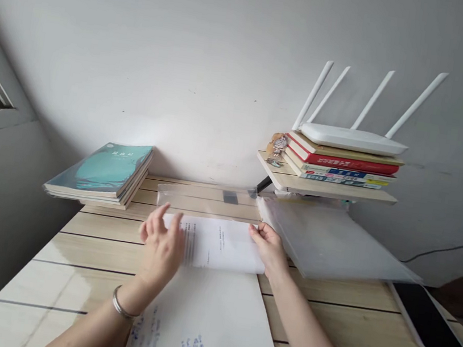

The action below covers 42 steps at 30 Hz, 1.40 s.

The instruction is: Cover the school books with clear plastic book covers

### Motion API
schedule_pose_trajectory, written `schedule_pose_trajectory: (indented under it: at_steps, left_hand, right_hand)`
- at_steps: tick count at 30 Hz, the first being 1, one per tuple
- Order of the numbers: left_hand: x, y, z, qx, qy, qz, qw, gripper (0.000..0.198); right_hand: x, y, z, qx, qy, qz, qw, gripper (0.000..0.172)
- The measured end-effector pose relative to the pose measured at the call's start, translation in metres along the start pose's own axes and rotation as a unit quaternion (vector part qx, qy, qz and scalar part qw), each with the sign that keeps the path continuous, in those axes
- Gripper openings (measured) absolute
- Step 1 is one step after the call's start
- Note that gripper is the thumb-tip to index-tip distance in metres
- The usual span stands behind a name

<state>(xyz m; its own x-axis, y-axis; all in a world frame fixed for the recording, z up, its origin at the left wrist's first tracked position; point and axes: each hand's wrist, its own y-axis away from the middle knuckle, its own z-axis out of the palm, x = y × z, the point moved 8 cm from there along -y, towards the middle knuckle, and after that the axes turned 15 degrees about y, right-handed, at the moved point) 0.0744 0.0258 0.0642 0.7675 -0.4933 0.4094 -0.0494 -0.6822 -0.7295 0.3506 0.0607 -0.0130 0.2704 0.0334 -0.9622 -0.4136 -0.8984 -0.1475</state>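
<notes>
A printed white sheet (pixel 221 245) is folded or lifted over at its far end, above a larger white paper (pixel 216 309) with blue handwriting near its lower edge. My right hand (pixel 268 247) pinches the printed sheet's right edge between thumb and fingers. At the sheet's left side, my left hand (pixel 162 244) has its fingers raised and apart, slightly blurred; a silver bangle circles that wrist. Just beyond the sheet lies a clear plastic folder (pixel 202 198). Another translucent folder (pixel 334 239) rests to the right of my right hand.
Stacked books (pixel 106 170) with a teal cover are at the back left. At the right, a small raised shelf (pixel 333 188) bears books (pixel 344 169) and a white router (pixel 352 139) with upright antennas. A dark-screened tablet or phone (pixel 433 328) lies near the right edge.
</notes>
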Motion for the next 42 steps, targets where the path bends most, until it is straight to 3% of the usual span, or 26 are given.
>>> schedule_pose_trajectory:
  at_steps: [5,9,19,25,28,32,35,42]
  left_hand:
    - [0.080,0.026,0.054,-0.171,-0.034,0.148,0.974,0.023]
    - [0.114,0.042,0.087,-0.178,-0.068,0.229,0.955,0.032]
    - [0.129,0.051,0.118,-0.199,-0.060,0.264,0.942,0.054]
    - [0.133,0.053,0.125,-0.227,-0.045,0.241,0.942,0.060]
    - [0.133,0.053,0.124,-0.229,-0.049,0.220,0.947,0.054]
    - [0.135,0.052,0.121,-0.217,-0.045,0.200,0.954,0.049]
    - [0.132,0.046,0.115,-0.204,-0.027,0.195,0.959,0.050]
    - [0.105,-0.005,0.089,-0.138,-0.007,0.135,0.981,0.031]
  right_hand:
    - [0.004,0.000,0.000,-0.007,-0.021,0.008,1.000,0.048]
    - [0.003,0.000,0.001,-0.021,-0.061,0.014,0.998,0.045]
    - [0.002,0.001,0.001,-0.048,-0.106,0.049,0.992,0.040]
    - [0.006,-0.001,0.001,-0.099,-0.126,0.072,0.984,0.031]
    - [0.005,-0.002,-0.001,-0.097,-0.131,0.058,0.985,0.030]
    - [0.004,-0.002,0.000,-0.103,-0.128,0.053,0.985,0.044]
    - [0.002,-0.001,0.000,-0.097,-0.134,0.050,0.985,0.042]
    - [-0.005,-0.002,-0.001,-0.058,-0.100,0.015,0.993,0.037]
